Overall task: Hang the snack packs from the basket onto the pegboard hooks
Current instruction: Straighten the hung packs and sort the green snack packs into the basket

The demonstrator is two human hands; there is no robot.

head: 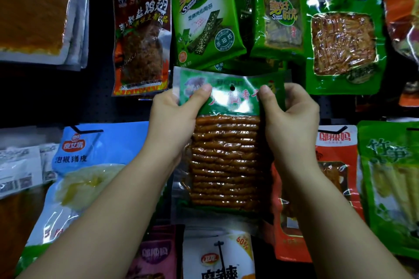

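I hold a snack pack [226, 156] upright in front of the dark pegboard [95, 102]. It has a green header with a small hang hole and a clear window full of brown sticks. My left hand [174, 118] grips its left edge, thumb on the header. My right hand [288, 118] grips the right edge the same way. The hang hole sits between my two thumbs, just below the green seaweed packs [206, 16]. No hook is visible behind the pack, and the basket is out of view.
Hung packs crowd the board: a red-brown chicken wing pack [141, 34], green packs [344, 38] upper right, a blue pack [90, 165] lower left, red-orange [333, 176] and green bamboo packs [390, 183] lower right, more packs [217, 256] below.
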